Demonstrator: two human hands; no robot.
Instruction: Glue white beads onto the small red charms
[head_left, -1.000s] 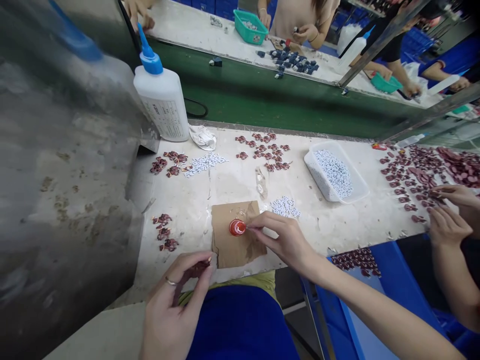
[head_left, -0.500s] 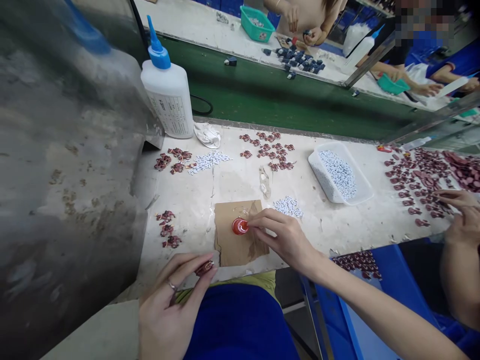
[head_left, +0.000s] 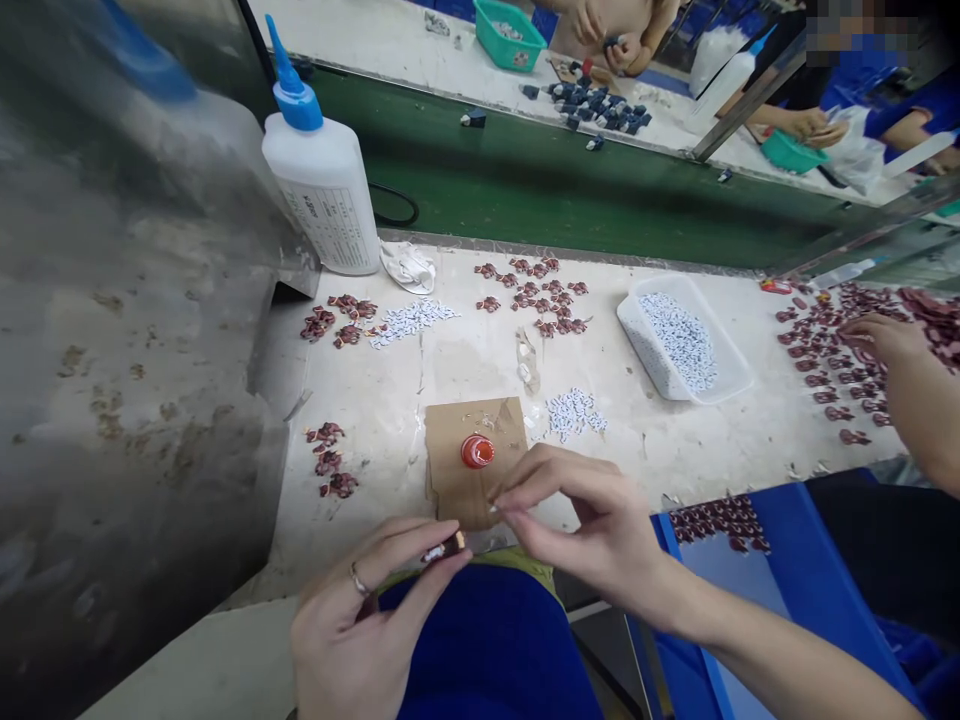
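Note:
My left hand [head_left: 367, 610], with a ring on one finger, pinches a small dark brown figurine piece [head_left: 444, 547] near the table's front edge. My right hand [head_left: 592, 530] is closed at the fingertips on a tiny white piece [head_left: 493, 508], mostly hidden. Its fingertips are over the lower right of a cardboard sheet [head_left: 442, 470], a little apart from the brown piece. On that cardboard stands a small red cup [head_left: 478, 451] with shiny liquid in it. A heap of tiny white-and-dark pieces [head_left: 574, 413] lies just beyond my right hand.
Brown figurine pieces lie in groups at left [head_left: 328, 462] and back [head_left: 540, 295]. A white tub [head_left: 731, 385] holds many tiny pieces. A glue bottle [head_left: 322, 200] stands by a metal wall [head_left: 135, 350]. At right, a co-worker's hand [head_left: 889, 340] reaches over more brown pieces.
My right hand has drawn back from the red cup towards me. My left hand has moved right and turned the brown piece. The co-worker's hand has moved farther over the pieces.

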